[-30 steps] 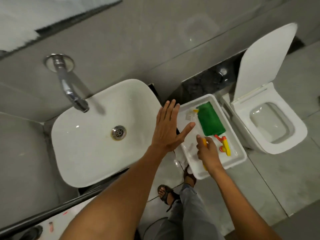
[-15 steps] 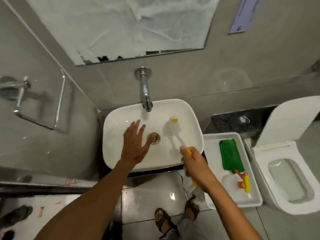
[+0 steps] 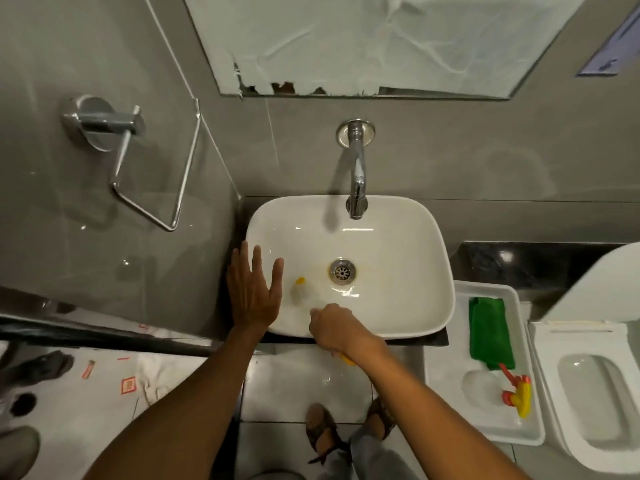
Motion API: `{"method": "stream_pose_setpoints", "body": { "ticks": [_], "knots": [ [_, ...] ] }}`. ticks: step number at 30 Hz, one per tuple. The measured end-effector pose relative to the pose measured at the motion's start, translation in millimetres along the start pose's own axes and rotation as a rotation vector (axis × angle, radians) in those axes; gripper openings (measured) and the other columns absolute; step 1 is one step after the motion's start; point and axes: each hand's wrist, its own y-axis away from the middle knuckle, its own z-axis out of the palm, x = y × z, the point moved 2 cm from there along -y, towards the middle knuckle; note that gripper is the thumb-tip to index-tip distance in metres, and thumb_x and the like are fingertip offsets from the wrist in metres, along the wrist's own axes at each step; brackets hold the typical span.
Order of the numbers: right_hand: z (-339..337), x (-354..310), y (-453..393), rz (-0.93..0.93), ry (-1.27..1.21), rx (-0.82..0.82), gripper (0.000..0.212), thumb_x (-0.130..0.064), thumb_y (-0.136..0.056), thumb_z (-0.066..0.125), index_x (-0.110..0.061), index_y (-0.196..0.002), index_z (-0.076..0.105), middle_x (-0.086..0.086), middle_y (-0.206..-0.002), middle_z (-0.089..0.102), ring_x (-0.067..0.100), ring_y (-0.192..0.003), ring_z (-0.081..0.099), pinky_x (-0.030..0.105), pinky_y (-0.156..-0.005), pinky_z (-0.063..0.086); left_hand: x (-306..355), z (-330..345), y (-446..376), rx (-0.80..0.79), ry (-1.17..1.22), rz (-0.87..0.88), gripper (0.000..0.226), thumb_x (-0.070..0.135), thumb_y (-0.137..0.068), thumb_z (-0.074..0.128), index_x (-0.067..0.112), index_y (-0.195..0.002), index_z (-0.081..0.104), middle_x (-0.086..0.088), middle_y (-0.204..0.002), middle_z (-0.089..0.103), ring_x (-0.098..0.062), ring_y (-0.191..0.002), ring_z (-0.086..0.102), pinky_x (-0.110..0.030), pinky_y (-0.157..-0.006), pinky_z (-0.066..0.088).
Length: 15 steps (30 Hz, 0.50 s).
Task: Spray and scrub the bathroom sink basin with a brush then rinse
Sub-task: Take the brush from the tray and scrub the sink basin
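Observation:
A white rectangular sink basin (image 3: 398, 265) with a metal drain (image 3: 342, 271) sits below a chrome wall tap (image 3: 356, 181). My right hand (image 3: 337, 329) is at the basin's near rim, shut on a brush with a yellow handle (image 3: 347, 359). Its pale, blurred head (image 3: 300, 292) lies on the basin floor, left of the drain. My left hand (image 3: 254, 292) is flat and open over the basin's left rim, fingers spread, holding nothing. A spray bottle with a red and yellow trigger (image 3: 516, 393) lies in the white tray (image 3: 446, 375) at the right.
A folded green cloth (image 3: 490, 329) lies in the tray. A white toilet (image 3: 588, 393) with raised lid stands at the far right. A chrome towel ring (image 3: 152, 174) hangs on the left wall. My sandalled feet (image 3: 322, 431) stand on the tiled floor below the sink.
My right hand took the brush from the tray into the basin and swept its head from right of the drain to left. My left hand moved to the left rim.

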Motion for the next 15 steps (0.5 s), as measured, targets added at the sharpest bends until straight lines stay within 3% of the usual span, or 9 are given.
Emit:
{"method": "stream_pose_setpoints", "body": {
  "ticks": [4,6,8,11,12,15],
  "knots": [
    [-21,-12,-24,0.051,-0.068,0.153,0.046,-0.026,-0.112,0.031,0.003,-0.138,0.055,0.025,-0.137,0.063,0.041,-0.128,0.062,0.041,-0.101,0.05,-1,4,-4,0.023,-0.002,-0.015,0.074,0.062,-0.108,0.028,0.016,-0.165,0.041,-0.013,-0.177,0.029,-0.037,-0.164,0.027,-0.057,-0.131,0.026],
    [-28,-10,-25,0.07,0.001,0.153,0.045,-0.025,-0.113,0.028,0.003,-0.14,0.051,0.026,-0.139,0.06,0.04,-0.129,0.061,0.041,-0.102,0.049,-2,4,-5,0.047,0.029,-0.019,0.073,0.06,-0.108,0.029,0.014,-0.163,0.045,-0.013,-0.176,0.032,-0.037,-0.162,0.03,-0.056,-0.128,0.031],
    [-29,-2,-17,0.057,0.081,0.084,0.046,-0.025,-0.114,0.027,0.003,-0.138,0.055,0.026,-0.138,0.061,0.039,-0.126,0.063,0.039,-0.098,0.05,-2,5,-5,0.064,0.045,-0.014,0.069,0.056,-0.109,0.034,0.012,-0.161,0.048,-0.013,-0.175,0.034,-0.037,-0.162,0.033,-0.055,-0.127,0.033],
    [-21,8,-1,0.085,0.106,-0.034,0.046,-0.033,-0.112,0.031,-0.002,-0.121,0.064,0.021,-0.122,0.068,0.036,-0.1,0.07,0.031,-0.073,0.051,-2,6,-6,0.062,0.052,-0.025,0.066,0.052,-0.109,0.041,0.01,-0.159,0.05,-0.013,-0.174,0.035,-0.037,-0.161,0.035,-0.053,-0.126,0.036],
    [-19,9,1,0.104,0.084,-0.035,0.048,-0.036,-0.112,0.033,-0.003,-0.122,0.065,0.02,-0.123,0.069,0.035,-0.099,0.07,0.031,-0.073,0.051,-1,6,-6,0.06,0.052,-0.029,0.066,0.052,-0.109,0.043,0.009,-0.158,0.051,-0.013,-0.174,0.036,-0.037,-0.161,0.035,-0.053,-0.126,0.036],
    [-28,4,-11,0.136,0.031,0.085,0.052,-0.04,-0.113,0.033,0.002,-0.135,0.056,0.023,-0.14,0.062,0.039,-0.127,0.063,0.039,-0.102,0.052,-1,4,-7,0.058,0.064,-0.021,0.064,0.049,-0.108,0.046,0.007,-0.156,0.054,-0.014,-0.174,0.037,-0.038,-0.16,0.037,-0.054,-0.126,0.038]
  ]
}}
